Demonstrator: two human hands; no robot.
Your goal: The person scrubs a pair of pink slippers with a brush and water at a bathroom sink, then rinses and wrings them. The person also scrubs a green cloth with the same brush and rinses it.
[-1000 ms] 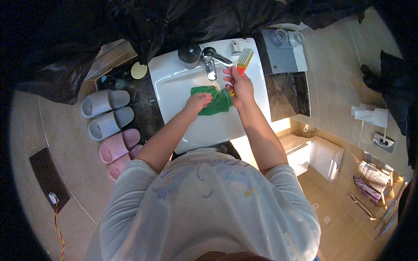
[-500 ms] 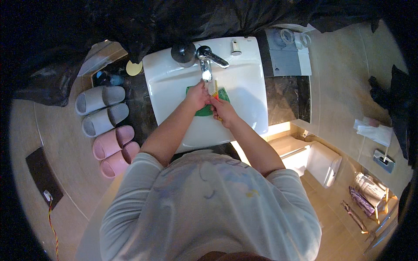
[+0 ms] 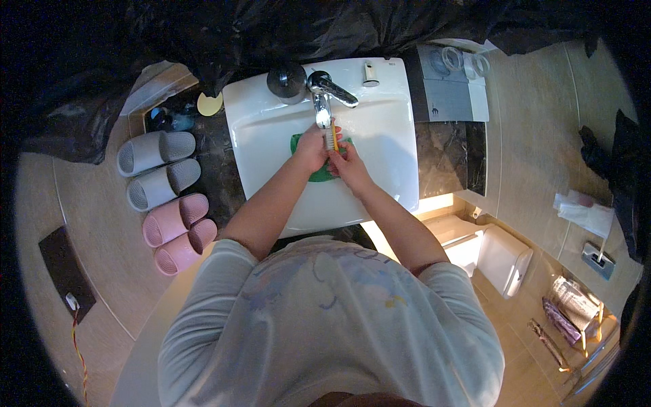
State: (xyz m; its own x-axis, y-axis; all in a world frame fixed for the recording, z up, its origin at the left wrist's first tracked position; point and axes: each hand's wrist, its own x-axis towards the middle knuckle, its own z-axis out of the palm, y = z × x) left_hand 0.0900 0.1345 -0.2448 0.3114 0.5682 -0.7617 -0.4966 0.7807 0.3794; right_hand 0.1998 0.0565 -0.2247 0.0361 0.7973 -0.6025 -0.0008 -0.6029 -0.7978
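Observation:
Under the chrome faucet (image 3: 322, 108) I have a yellow-handled brush (image 3: 331, 139) with pale bristles. My right hand (image 3: 348, 167) is closed around its handle. Close against the bristle end, my left hand (image 3: 312, 148) curls around the brush head, its fingers partly hidden behind it. Below both hands a green cloth (image 3: 321, 176) lies in the white sink (image 3: 386, 169), mostly covered by my hands. Whether water is running is hard to make out.
A dark round container (image 3: 287, 83) stands left of the faucet and a small white dispenser (image 3: 369, 73) right of it. Grey slippers (image 3: 156, 156) and pink slippers (image 3: 176, 220) lie left. Beyond the sink's right edge sits a grey box (image 3: 447, 95); a toilet (image 3: 498, 254) is lower right.
The brush has moved slightly up toward the faucet and now stands more upright, its bristles facing my left hand. Both hands stay close together over the sink.

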